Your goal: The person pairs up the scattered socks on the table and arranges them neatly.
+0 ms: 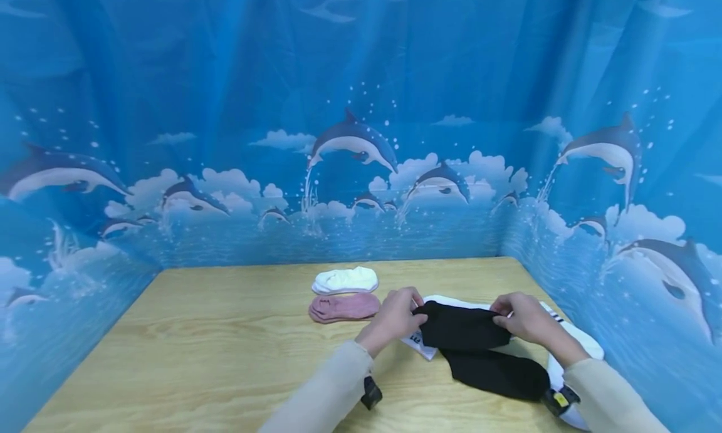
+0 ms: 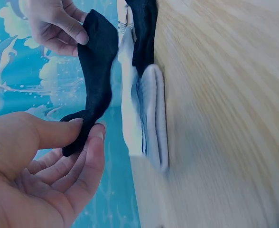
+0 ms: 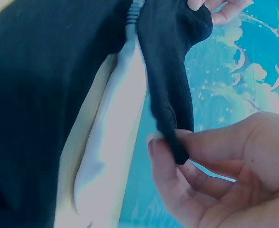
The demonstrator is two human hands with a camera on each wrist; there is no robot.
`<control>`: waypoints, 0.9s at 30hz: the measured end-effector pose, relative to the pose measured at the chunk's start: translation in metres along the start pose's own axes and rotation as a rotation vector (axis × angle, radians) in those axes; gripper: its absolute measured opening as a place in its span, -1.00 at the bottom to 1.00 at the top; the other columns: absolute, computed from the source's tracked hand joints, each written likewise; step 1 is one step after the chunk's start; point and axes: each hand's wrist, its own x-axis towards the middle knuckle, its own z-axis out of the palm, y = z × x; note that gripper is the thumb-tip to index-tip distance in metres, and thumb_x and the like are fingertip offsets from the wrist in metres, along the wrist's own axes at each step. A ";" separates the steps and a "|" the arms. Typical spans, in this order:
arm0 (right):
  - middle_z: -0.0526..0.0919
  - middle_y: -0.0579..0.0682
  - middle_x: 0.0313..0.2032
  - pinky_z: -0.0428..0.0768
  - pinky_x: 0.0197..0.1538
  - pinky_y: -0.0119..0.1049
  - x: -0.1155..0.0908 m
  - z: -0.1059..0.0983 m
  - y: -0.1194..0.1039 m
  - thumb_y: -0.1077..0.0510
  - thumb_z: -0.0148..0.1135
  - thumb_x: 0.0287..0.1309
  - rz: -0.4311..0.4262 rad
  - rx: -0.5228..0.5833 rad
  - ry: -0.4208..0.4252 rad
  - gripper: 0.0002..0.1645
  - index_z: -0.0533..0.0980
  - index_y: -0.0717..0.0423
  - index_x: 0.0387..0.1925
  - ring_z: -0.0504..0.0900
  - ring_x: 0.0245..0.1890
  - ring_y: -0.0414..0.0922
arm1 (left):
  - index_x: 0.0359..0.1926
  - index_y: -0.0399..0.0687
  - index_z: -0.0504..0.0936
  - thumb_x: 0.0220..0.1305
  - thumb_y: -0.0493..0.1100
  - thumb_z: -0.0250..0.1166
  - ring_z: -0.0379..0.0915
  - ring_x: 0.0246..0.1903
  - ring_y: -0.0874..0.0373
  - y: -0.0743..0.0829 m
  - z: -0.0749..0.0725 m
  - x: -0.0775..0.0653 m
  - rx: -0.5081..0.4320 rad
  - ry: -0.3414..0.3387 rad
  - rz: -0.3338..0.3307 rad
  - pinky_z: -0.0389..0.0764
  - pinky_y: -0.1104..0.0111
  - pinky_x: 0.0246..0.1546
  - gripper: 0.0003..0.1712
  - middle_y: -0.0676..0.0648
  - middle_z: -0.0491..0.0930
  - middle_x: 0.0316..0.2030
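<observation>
A: Item one, and its place?

B: Held black sock point(image 1: 465, 326), one, right of centre in the lower half of the head frame, lifted off the table between the hands.

A: Long axis?

B: Across the frame, left to right, dipping slightly rightward. Fabric spans the gap between the fingers and hangs below the pinches. Which end is the toe: cannot tell.

A: Nearer hand?

B: Neither; one at each end. Left hand point(image 1: 397, 313), thumb and fingertips pinching the left end. Right hand point(image 1: 524, 317), thumb and forefinger pinching the right end; the other fingers are loosely curled in the right wrist view.

A: Directly below?

B: Lower black sock point(image 1: 502, 375), one, flat, slanting down toward the lower right, unheld, its long axis near that of the first.

A: Surrounding stock?

B: Folded white sock point(image 1: 420, 345), dark marks, below the left hand. Striped white sock point(image 1: 575, 336), dark bands, beside the right wrist at the lower right.

A: Further out?

B: Pink socks point(image 1: 345, 307), left of the left hand; plain white socks point(image 1: 345, 281), just above those in the frame.

A: Setting?

B: Wood-grain table point(image 1: 197, 333); blue dolphin-print curtain point(image 1: 254, 119) filling the upper frame.
</observation>
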 end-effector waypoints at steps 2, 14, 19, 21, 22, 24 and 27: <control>0.70 -0.05 -0.44 0.59 -0.26 -0.15 0.002 0.000 -0.006 0.33 0.36 0.14 -0.011 0.005 -0.008 -0.94 0.66 0.21 -0.31 0.62 -0.38 -0.15 | -0.14 -0.14 0.66 0.25 -0.22 0.47 0.55 -0.28 0.17 -0.005 -0.006 -0.003 -0.024 0.008 0.001 0.59 0.38 -0.22 -0.80 -0.10 0.69 -0.29; 0.68 -0.05 -0.43 0.51 -0.32 -0.28 0.012 0.014 -0.042 0.37 0.32 0.19 -0.037 0.143 -0.033 -0.88 0.66 0.20 -0.22 0.56 -0.40 -0.19 | -0.09 -0.24 0.62 0.24 -0.30 0.45 0.64 -0.48 0.18 -0.030 -0.037 -0.028 -0.093 0.008 -0.015 0.62 0.30 -0.26 -0.75 -0.12 0.68 -0.37; 0.70 -0.04 -0.44 0.50 -0.37 -0.36 0.019 0.020 -0.054 0.37 0.33 0.18 -0.069 0.176 -0.023 -0.89 0.66 0.21 -0.24 0.57 -0.41 -0.20 | -0.11 -0.22 0.65 0.24 -0.29 0.46 0.62 -0.33 0.15 -0.038 -0.049 -0.034 -0.075 0.051 -0.021 0.63 0.30 -0.24 -0.77 -0.13 0.70 -0.32; 0.70 -0.03 -0.44 0.51 -0.39 -0.36 0.022 0.022 -0.059 0.37 0.33 0.19 -0.068 0.194 -0.029 -0.89 0.66 0.21 -0.23 0.58 -0.42 -0.20 | -0.10 -0.22 0.66 0.24 -0.28 0.46 0.58 -0.29 0.15 -0.042 -0.053 -0.036 -0.079 0.064 -0.037 0.62 0.31 -0.23 -0.77 -0.12 0.69 -0.30; 0.70 -0.04 -0.43 0.51 -0.39 -0.36 0.023 0.023 -0.061 0.37 0.33 0.20 -0.062 0.202 -0.033 -0.89 0.66 0.21 -0.23 0.58 -0.42 -0.20 | -0.10 -0.21 0.66 0.25 -0.28 0.45 0.58 -0.31 0.15 -0.044 -0.055 -0.038 -0.088 0.066 -0.049 0.61 0.31 -0.25 -0.77 -0.11 0.68 -0.31; 0.71 -0.03 -0.43 0.51 -0.39 -0.35 0.026 0.026 -0.066 0.36 0.33 0.20 -0.061 0.211 -0.036 -0.89 0.66 0.21 -0.22 0.58 -0.42 -0.20 | -0.09 -0.21 0.66 0.26 -0.28 0.45 0.55 -0.34 0.18 -0.048 -0.058 -0.041 -0.106 0.070 -0.067 0.59 0.33 -0.29 -0.77 -0.10 0.66 -0.32; 0.71 -0.04 -0.42 0.52 -0.36 -0.35 0.030 0.032 -0.072 0.35 0.34 0.21 -0.077 0.214 -0.036 -0.90 0.66 0.19 -0.23 0.59 -0.41 -0.21 | -0.10 -0.22 0.66 0.26 -0.29 0.44 0.51 -0.42 0.22 -0.054 -0.062 -0.046 -0.125 0.083 -0.076 0.55 0.39 -0.37 -0.79 -0.07 0.65 -0.36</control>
